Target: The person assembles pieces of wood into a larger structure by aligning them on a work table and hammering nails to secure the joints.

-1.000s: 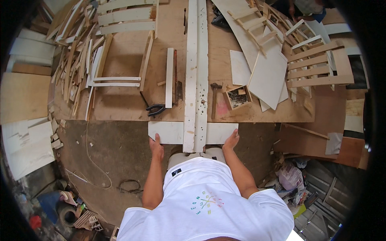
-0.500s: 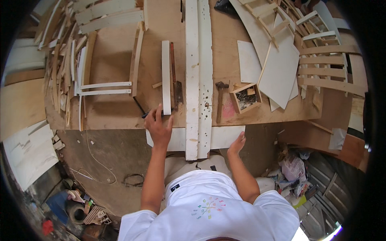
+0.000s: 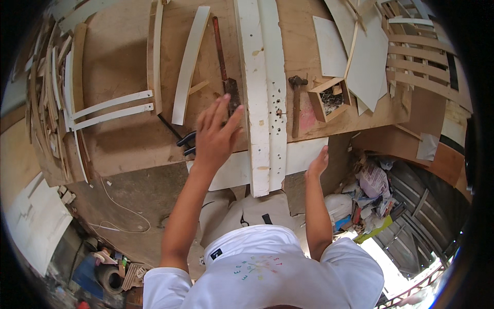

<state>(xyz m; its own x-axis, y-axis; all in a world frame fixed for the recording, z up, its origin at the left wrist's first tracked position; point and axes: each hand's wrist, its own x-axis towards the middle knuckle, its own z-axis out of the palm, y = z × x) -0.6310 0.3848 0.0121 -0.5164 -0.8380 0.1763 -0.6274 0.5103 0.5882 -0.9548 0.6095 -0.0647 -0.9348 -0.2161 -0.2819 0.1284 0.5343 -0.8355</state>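
My left hand (image 3: 216,135) hovers over the front part of the bench with fingers spread and nothing in them. Just beyond its fingertips lies a long tool with a reddish handle and dark flat metal end (image 3: 232,92), partly covered by the hand. A white wooden strip (image 3: 189,67) rests slanted to the left of that tool. Beside my left wrist is a black-handled tool (image 3: 188,143) with a dark shaft. My right hand (image 3: 318,164) grips the right end of a white board (image 3: 304,153), which lies crosswise under a long white beam (image 3: 257,123) at the bench's front edge.
Right of the beam are a hammer (image 3: 297,103) and a wooden box (image 3: 329,100) of nails or screws. White panels (image 3: 363,62) and slatted wooden frames (image 3: 419,67) lie farther right. Wood strips (image 3: 46,98) pile up at left; clutter (image 3: 373,180) sits on the floor at right.
My left hand has come away from the white strip and black-handled tool, moving right and forward with fingers spreading. The strip now slants, farther left. My right hand stays on the board; the view has shifted.
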